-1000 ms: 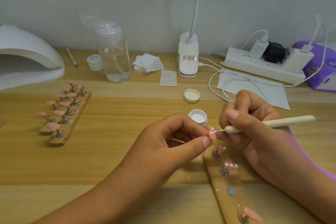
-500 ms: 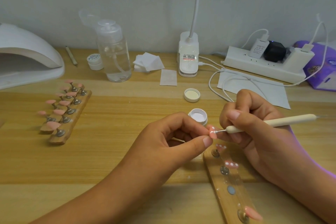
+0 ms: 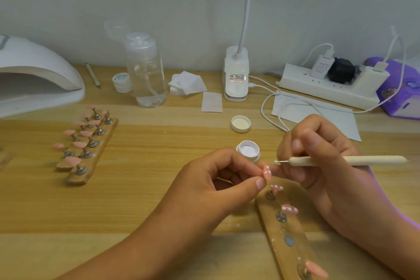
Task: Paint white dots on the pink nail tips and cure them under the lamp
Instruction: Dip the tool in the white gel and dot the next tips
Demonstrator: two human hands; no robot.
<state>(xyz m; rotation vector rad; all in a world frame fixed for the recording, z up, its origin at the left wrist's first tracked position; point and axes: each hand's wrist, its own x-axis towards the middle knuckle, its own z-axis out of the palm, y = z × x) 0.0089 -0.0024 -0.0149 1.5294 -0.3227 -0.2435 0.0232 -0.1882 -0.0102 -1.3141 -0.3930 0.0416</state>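
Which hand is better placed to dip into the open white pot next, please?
The right hand: it grips the dotting tool, whose tip hovers beside the pot. The left hand pinches the nail tip.

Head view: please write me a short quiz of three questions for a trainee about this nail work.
1. True or false: the lid is on the pot.
2. The left hand pinches: A) the tool, B) a nail tip, C) a brush.
3. Fill in: the tool is held by the ___ hand.
Key: 1 false; 2 B; 3 right hand.
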